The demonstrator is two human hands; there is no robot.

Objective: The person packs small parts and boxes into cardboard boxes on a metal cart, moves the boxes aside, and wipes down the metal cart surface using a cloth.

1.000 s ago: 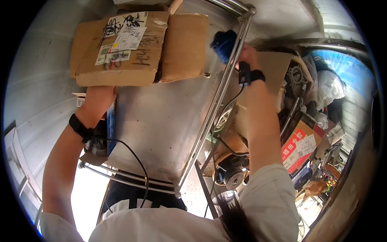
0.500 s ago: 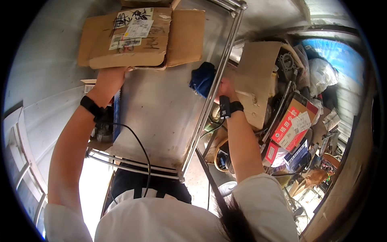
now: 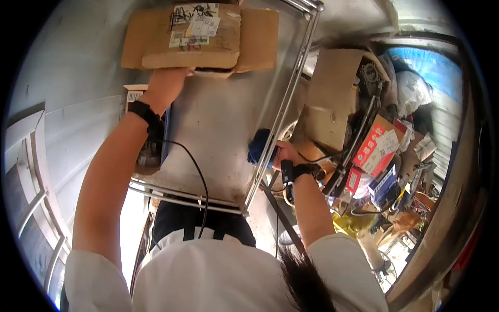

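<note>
My left hand [image 3: 169,86] reaches up to the lower edge of a cardboard box [image 3: 195,39] with labels on it. Its fingers are mostly hidden under the box. My right hand [image 3: 285,154] is closed around a dark blue cloth [image 3: 261,147] at the right rail of the metal shelf [image 3: 215,135]. The cloth lies against the rail, over the shelf's right edge near the front corner. Both wrists wear black bands, and a cable hangs from the left one.
Beside the shelf's left edge is a small open carton [image 3: 136,93]. To the right stand a tall cardboard box [image 3: 330,99], a red and white box [image 3: 375,145], a blue box [image 3: 383,185] and plastic bags [image 3: 414,93]. A metal rail [image 3: 182,196] runs along the shelf front.
My right hand has moved down along the rail towards the front corner with the blue cloth. My left hand stays at the box's lower edge. The view has shifted.
</note>
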